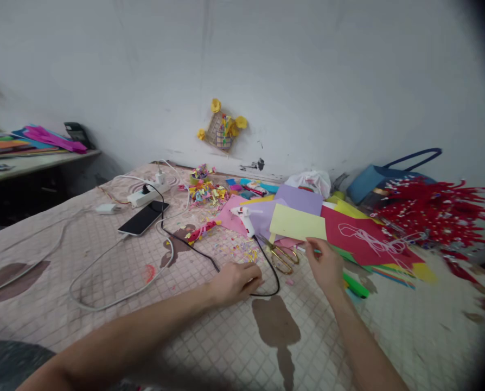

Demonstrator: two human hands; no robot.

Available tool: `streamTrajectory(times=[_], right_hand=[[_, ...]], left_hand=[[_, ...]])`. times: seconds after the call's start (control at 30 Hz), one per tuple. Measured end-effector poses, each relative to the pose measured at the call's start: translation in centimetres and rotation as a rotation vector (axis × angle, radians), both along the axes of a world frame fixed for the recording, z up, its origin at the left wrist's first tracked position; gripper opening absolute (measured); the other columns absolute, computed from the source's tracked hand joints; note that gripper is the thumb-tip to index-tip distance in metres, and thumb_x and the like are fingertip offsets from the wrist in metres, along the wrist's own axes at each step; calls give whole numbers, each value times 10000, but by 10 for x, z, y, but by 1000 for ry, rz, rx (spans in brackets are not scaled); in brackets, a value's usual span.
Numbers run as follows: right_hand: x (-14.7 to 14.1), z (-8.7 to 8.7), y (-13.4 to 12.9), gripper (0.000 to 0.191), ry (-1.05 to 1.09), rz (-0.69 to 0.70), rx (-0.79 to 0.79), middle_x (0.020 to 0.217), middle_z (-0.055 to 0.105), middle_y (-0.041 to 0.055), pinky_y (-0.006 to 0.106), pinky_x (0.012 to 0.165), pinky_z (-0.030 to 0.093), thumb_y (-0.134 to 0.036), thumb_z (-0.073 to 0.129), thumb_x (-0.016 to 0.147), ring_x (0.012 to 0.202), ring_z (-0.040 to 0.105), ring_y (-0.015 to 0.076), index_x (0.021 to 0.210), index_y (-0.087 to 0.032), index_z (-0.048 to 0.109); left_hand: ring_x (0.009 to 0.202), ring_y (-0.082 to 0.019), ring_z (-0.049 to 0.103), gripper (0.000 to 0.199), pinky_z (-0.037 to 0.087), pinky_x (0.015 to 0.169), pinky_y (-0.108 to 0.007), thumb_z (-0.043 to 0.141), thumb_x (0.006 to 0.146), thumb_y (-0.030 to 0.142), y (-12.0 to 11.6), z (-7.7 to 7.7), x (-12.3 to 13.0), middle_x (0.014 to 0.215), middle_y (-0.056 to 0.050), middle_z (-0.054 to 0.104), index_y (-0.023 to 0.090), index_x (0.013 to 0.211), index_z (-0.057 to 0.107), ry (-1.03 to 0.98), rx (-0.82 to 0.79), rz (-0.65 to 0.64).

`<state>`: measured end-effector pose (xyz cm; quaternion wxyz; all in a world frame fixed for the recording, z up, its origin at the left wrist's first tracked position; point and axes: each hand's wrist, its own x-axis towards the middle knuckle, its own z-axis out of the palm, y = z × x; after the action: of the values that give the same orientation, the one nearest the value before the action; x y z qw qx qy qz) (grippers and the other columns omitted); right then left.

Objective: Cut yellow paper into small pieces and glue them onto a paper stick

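My left hand (236, 283) rests low over the table beside the black cord of the glue gun, its fingers curled together; what they hold, if anything, is hidden. With bent fingers, my right hand (326, 264) pinches the lower edge of a pale yellow sheet of paper (297, 221). A white hot glue gun (243, 218) lies on pink and purple paper just left of that sheet. Between my hands is a pair of gold-handled scissors (282, 257), with small paper scraps (242, 252) scattered beside it.
A phone (144, 218) and a power strip (148, 194) with looping white cables lie at left. Red paper (352, 231), white string (376, 239), a green cutter-like tool (355, 285) and red fuzzy stems (433, 209) are at right. A blue bag (372, 182) stands against the wall.
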<state>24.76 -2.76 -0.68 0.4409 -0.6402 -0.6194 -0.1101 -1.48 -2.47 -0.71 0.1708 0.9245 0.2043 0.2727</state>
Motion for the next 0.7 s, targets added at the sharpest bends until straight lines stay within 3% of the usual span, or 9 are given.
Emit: streamTrajectory(times=[0.27,0.4,0.5,0.6,0.7], right_hand=[[-4,1,-1,288,32,34,-34,844,656,115,333,646,507,-357,468,794,730,617,210,906,-138,617],[-16,2,-15,269,99,68,-79,874,657,112,325,633,522,-340,466,799,743,624,206,918,-147,611],[-32,0,-41,276,209,113,-122,943,648,115,324,652,538,-339,471,805,819,628,214,984,-162,584],[-54,-5,-76,294,279,146,-169,1031,624,119,330,706,545,-312,475,813,894,617,215,1065,-178,547],[-77,-11,-112,265,332,211,-210,1063,609,111,333,742,543,-276,460,831,916,609,207,1074,-204,538]], left_hand=[[505,-84,443,342,298,494,-207,338,899,301,3,4,-4,552,13,462,165,604,444,-31,77,55],[534,-89,481,306,337,507,-205,419,862,383,4,2,-3,622,4,517,159,668,493,-4,31,80],[700,-124,548,151,424,623,-238,491,824,292,1,-1,1,866,-44,574,168,904,521,-87,6,146],[1009,-197,499,335,417,838,-344,537,778,186,-4,-1,5,1097,-100,525,184,1102,455,-189,78,192],[1133,-234,414,415,353,925,-417,574,761,191,-10,3,5,1188,-110,494,190,1152,434,-138,163,165]])
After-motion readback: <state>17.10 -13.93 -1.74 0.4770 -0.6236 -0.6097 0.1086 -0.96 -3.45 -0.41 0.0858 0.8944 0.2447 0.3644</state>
